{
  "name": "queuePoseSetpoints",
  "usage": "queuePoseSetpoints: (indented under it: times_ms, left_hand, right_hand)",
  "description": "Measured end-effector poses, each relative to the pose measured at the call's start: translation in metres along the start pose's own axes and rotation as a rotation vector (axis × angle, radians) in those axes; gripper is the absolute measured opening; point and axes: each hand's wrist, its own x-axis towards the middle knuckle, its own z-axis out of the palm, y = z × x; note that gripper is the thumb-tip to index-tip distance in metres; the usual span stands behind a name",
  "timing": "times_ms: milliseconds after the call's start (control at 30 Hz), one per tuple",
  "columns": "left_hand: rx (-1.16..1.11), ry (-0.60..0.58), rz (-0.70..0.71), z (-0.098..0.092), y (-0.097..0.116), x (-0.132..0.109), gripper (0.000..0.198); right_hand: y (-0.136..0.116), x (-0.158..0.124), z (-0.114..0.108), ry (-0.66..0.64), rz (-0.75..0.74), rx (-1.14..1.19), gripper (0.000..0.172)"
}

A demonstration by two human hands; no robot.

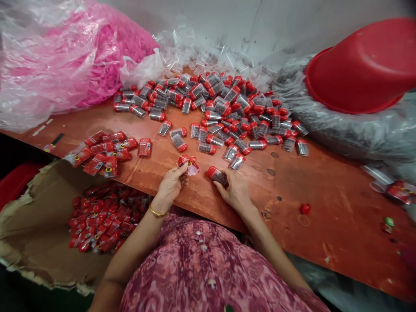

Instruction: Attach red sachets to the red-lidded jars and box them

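Between thumb and fingers, my left hand pinches a small red printed plastic sleeve, its clear part facing right. My right hand is closed around a small clear container with a red cap, dark contents showing through its wall. The container lies tilted just right of the sleeve, the two apart. Beyond both hands spreads a big heap of similar red-capped containers. To the left lies a small pile of containers in red printed wrappers, with one wrapped container apart from it.
A torn cardboard box with many wrapped pieces stands below the table's left edge. Bagged pink pieces are at back left. A red tub rests on a plastic bag at right. A red cap lies on the wooden table.
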Motion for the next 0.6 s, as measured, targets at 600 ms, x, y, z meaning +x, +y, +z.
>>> queuePoseSetpoints:
  times_ms: [600]
  left_hand:
    - [0.118, -0.067, 0.028, 0.01, -0.006, -0.01, 0.042]
  right_hand:
    - [-0.03, 0.002, -0.033, -0.125, 0.078, 0.77, 0.028]
